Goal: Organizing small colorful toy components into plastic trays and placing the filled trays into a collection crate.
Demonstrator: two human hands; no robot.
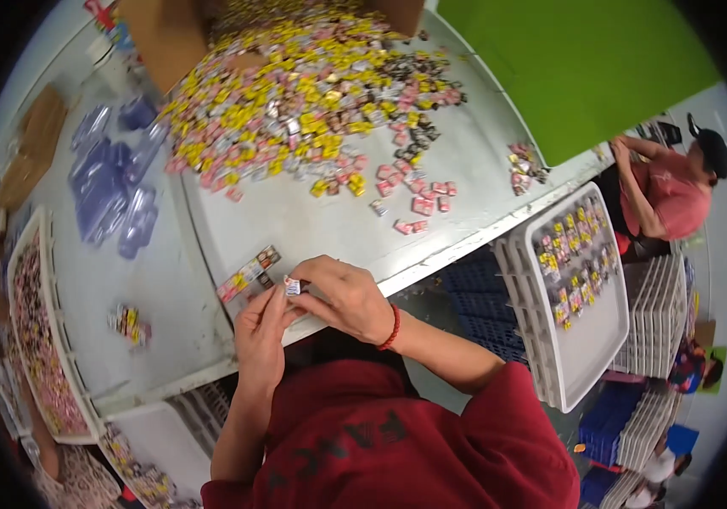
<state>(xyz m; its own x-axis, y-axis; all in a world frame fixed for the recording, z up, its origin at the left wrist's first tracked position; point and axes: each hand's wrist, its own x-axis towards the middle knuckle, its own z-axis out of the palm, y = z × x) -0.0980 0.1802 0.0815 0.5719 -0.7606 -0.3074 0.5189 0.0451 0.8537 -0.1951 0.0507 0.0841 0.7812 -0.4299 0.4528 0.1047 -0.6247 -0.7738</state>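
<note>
My right hand point(345, 293), with a red cord bracelet at the wrist, pinches a small white wrapped sweet point(293, 287) with printing on it. Close against its left side are the fingertips of my left hand point(261, 329), pressed together; whether they grip something of their own is hidden. Just beyond my left fingers, a short row of wrapped sweets point(249, 274) in pink, yellow, white and dark brown lies on the table point(312, 225). A loose scatter of pink sweets point(423, 204) sits farther off to the right.
A large heap of wrapped sweets point(295, 119) spills from a cardboard box point(164, 38). Clear bluish plastic containers point(109, 187) lie left. White trays point(584, 339) stand stacked on the right, below a green board point(567, 68). A co-worker in a pink shirt point(677, 195) sits beyond.
</note>
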